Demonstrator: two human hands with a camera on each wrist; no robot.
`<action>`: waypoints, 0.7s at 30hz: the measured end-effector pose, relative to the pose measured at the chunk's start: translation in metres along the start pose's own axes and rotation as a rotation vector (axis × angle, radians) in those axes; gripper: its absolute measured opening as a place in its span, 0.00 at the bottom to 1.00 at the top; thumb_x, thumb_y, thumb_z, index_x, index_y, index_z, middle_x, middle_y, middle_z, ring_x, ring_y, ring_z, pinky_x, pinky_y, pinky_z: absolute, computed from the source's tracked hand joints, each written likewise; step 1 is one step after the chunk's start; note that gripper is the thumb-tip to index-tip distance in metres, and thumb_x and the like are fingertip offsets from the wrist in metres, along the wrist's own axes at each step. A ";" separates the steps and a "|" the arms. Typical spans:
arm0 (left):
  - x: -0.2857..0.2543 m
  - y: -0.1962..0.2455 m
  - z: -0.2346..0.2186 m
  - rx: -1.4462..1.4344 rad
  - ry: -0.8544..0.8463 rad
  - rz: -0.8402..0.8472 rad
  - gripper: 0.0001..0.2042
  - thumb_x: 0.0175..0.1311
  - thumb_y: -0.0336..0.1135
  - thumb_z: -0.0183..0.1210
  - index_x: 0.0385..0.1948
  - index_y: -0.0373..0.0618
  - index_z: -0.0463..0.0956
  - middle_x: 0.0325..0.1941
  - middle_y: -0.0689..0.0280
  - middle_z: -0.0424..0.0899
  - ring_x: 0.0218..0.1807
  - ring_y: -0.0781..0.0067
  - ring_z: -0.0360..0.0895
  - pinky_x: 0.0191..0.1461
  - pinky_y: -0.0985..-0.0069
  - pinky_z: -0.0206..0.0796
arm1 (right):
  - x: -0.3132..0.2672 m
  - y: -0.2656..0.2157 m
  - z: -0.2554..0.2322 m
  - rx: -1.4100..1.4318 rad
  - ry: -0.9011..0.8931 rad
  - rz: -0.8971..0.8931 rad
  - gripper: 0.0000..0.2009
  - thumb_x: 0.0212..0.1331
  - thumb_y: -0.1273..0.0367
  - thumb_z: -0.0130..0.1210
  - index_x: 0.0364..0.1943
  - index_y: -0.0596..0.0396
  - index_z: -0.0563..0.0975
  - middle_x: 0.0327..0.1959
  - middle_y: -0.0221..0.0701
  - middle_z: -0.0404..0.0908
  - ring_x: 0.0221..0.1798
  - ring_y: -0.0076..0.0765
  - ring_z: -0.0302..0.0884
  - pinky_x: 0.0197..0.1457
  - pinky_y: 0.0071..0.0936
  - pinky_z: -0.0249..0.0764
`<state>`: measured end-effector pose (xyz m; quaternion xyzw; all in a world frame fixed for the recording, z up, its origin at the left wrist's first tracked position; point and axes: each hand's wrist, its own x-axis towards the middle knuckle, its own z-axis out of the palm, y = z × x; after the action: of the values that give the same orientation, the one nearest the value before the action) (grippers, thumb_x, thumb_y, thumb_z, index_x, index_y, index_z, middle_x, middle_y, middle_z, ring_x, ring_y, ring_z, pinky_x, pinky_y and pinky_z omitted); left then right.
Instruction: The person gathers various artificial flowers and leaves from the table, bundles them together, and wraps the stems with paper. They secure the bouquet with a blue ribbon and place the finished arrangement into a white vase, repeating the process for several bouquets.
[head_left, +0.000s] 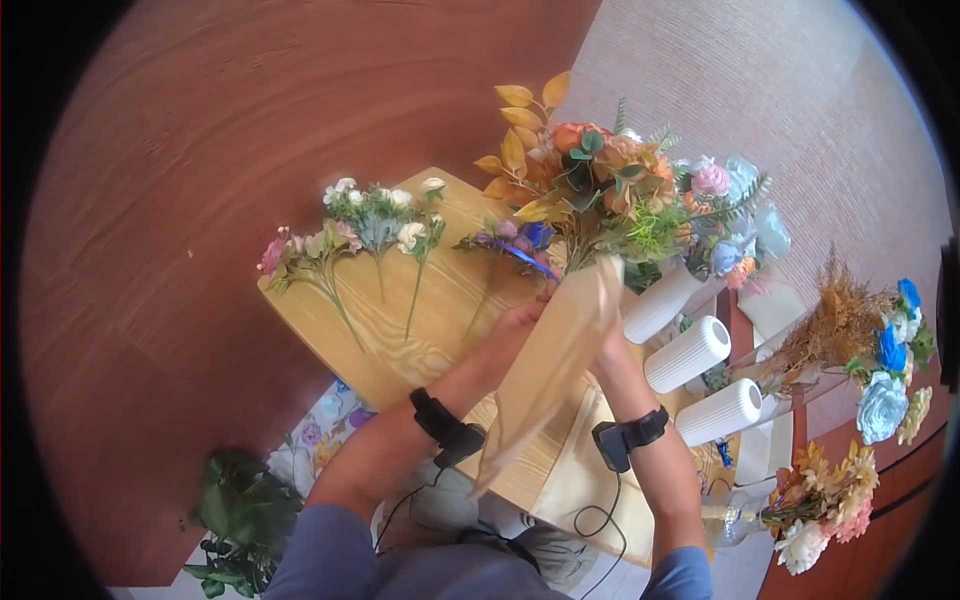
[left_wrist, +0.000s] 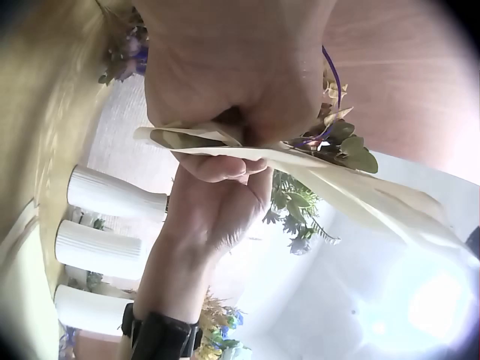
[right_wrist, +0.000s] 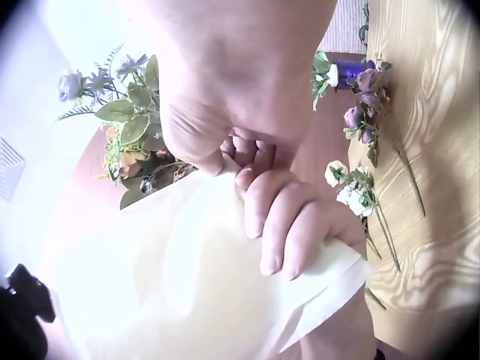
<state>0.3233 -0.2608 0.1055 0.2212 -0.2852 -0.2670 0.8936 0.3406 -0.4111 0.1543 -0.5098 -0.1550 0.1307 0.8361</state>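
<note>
Between the left hand (right_wrist: pixel 300 217) and the right hand (right_wrist: pixel 240 82), the paper (right_wrist: pixel 180 262) is gripped by one edge. The right wrist view shows the left fingers curled over the sheet and the right thumb pinching it just beside them; in the head view the sheet covers much of the right hand. The left wrist view adds the other side, with right fingers against the paper. Whether stems lie within either grip, I cannot tell.

Just beyond the hands stands the bouquet (head_left: pixel 600 190), its leaves close to the right thumb. A blue ribbon (head_left: pixel 520 255) runs ahead of the left hand; its spool (right_wrist: pixel 351 73) is plainer in the right wrist view.

Left of the left hand, the purple sprig (head_left: pixel 505 232) lies nearest, then the white rose (head_left: pixel 412 238), then the pink sprig (head_left: pixel 325 250). Wood grain shows between these stems and the left forearm, giving room sideways. Past the pink sprig is the edge of the table (head_left: pixel 300 325), with floor (head_left: pixel 150 300) beyond.

Right of the right hand, three white vases (head_left: pixel 690 355) leave little room; the left wrist view shows them upright. Back toward the body, the paper's tail hangs between the wristbands (head_left: pixel 630 438), beside a pale sheet (head_left: pixel 585 470).
</note>
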 end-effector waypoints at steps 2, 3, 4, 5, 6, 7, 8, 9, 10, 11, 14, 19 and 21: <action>-0.004 0.008 0.011 -0.029 -0.027 0.034 0.11 0.68 0.39 0.52 0.41 0.40 0.74 0.32 0.64 0.78 0.30 0.75 0.77 0.30 0.80 0.70 | -0.001 -0.004 0.006 -0.245 0.005 -0.111 0.10 0.69 0.65 0.45 0.36 0.59 0.69 0.26 0.33 0.76 0.27 0.27 0.78 0.31 0.20 0.75; -0.005 0.013 0.018 -0.041 -0.025 0.055 0.12 0.68 0.40 0.51 0.38 0.40 0.73 0.28 0.63 0.77 0.26 0.73 0.77 0.26 0.80 0.69 | -0.004 -0.008 0.016 -0.231 0.012 -0.059 0.12 0.70 0.63 0.44 0.37 0.59 0.67 0.21 0.35 0.74 0.14 0.30 0.74 0.17 0.23 0.72; -0.009 0.019 0.036 -0.019 0.029 0.122 0.16 0.68 0.45 0.48 0.39 0.39 0.72 0.27 0.61 0.76 0.25 0.71 0.76 0.25 0.79 0.69 | -0.007 -0.012 0.028 -0.228 0.014 -0.061 0.12 0.70 0.63 0.44 0.37 0.59 0.67 0.21 0.35 0.74 0.14 0.30 0.74 0.17 0.23 0.72; -0.012 0.025 0.053 0.007 0.085 0.189 0.20 0.69 0.50 0.45 0.39 0.38 0.72 0.26 0.58 0.76 0.23 0.70 0.76 0.24 0.78 0.69 | -0.009 -0.016 0.041 -0.214 0.058 -0.044 0.12 0.70 0.63 0.43 0.38 0.60 0.66 0.20 0.34 0.74 0.10 0.31 0.70 0.12 0.24 0.69; -0.015 0.031 0.070 0.036 0.144 0.253 0.24 0.69 0.55 0.42 0.40 0.37 0.71 0.25 0.56 0.75 0.22 0.68 0.75 0.23 0.77 0.69 | -0.010 -0.018 0.046 -0.200 0.104 -0.025 0.13 0.70 0.62 0.41 0.39 0.61 0.65 0.19 0.34 0.73 0.05 0.32 0.66 0.06 0.25 0.66; -0.013 0.030 0.067 0.028 0.128 0.260 0.25 0.69 0.56 0.41 0.40 0.37 0.70 0.25 0.56 0.75 0.22 0.67 0.75 0.23 0.76 0.69 | -0.008 -0.016 0.044 -0.197 0.107 -0.025 0.13 0.70 0.62 0.41 0.39 0.61 0.65 0.19 0.34 0.73 0.05 0.32 0.66 0.06 0.25 0.66; -0.009 0.028 0.063 0.020 0.113 0.267 0.26 0.69 0.56 0.40 0.40 0.36 0.70 0.25 0.55 0.75 0.21 0.66 0.75 0.23 0.76 0.69 | -0.005 -0.014 0.041 -0.221 0.131 -0.035 0.14 0.70 0.62 0.41 0.39 0.61 0.67 0.21 0.35 0.74 0.05 0.32 0.67 0.05 0.27 0.66; -0.006 0.026 0.057 0.014 0.099 0.274 0.27 0.69 0.57 0.39 0.40 0.36 0.70 0.25 0.54 0.75 0.21 0.66 0.75 0.23 0.76 0.69 | -0.002 -0.012 0.039 -0.244 0.155 -0.043 0.14 0.70 0.62 0.41 0.40 0.62 0.68 0.22 0.35 0.75 0.06 0.33 0.67 0.03 0.28 0.66; -0.004 0.024 0.051 0.009 0.084 0.282 0.28 0.69 0.58 0.37 0.40 0.35 0.70 0.25 0.54 0.75 0.21 0.65 0.75 0.23 0.75 0.69 | 0.000 -0.011 0.039 -0.239 0.155 -0.044 0.14 0.70 0.62 0.41 0.40 0.62 0.68 0.22 0.35 0.75 0.06 0.33 0.67 0.03 0.28 0.66; -0.003 0.022 0.045 0.009 0.076 0.285 0.29 0.69 0.59 0.37 0.41 0.35 0.70 0.25 0.53 0.75 0.21 0.65 0.75 0.23 0.75 0.69 | 0.002 -0.010 0.040 -0.260 0.172 -0.066 0.14 0.70 0.62 0.39 0.39 0.62 0.67 0.20 0.35 0.74 0.05 0.32 0.66 0.03 0.26 0.65; -0.002 0.014 0.025 0.053 0.128 0.275 0.31 0.68 0.61 0.35 0.41 0.35 0.70 0.26 0.52 0.76 0.21 0.63 0.75 0.23 0.73 0.68 | 0.004 -0.008 0.046 -0.280 0.194 -0.095 0.13 0.71 0.63 0.38 0.39 0.61 0.65 0.18 0.34 0.72 0.04 0.31 0.65 0.03 0.24 0.63; 0.002 0.019 0.020 0.056 0.124 0.203 0.28 0.69 0.58 0.36 0.42 0.35 0.70 0.26 0.52 0.77 0.21 0.64 0.75 0.23 0.74 0.69 | 0.007 -0.005 0.043 -0.321 0.206 -0.134 0.13 0.71 0.63 0.38 0.39 0.60 0.65 0.17 0.34 0.72 0.02 0.30 0.61 0.01 0.24 0.60; 0.004 0.018 0.012 0.045 0.098 0.168 0.25 0.70 0.55 0.39 0.43 0.36 0.70 0.26 0.52 0.77 0.21 0.65 0.75 0.23 0.73 0.70 | 0.004 -0.015 0.047 -0.330 0.196 -0.114 0.12 0.71 0.63 0.39 0.38 0.60 0.67 0.20 0.31 0.74 0.07 0.24 0.64 0.07 0.20 0.61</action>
<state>0.3242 -0.2526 0.1256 0.2293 -0.2649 -0.1733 0.9204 0.3270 -0.3780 0.1887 -0.6407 -0.1209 0.0055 0.7582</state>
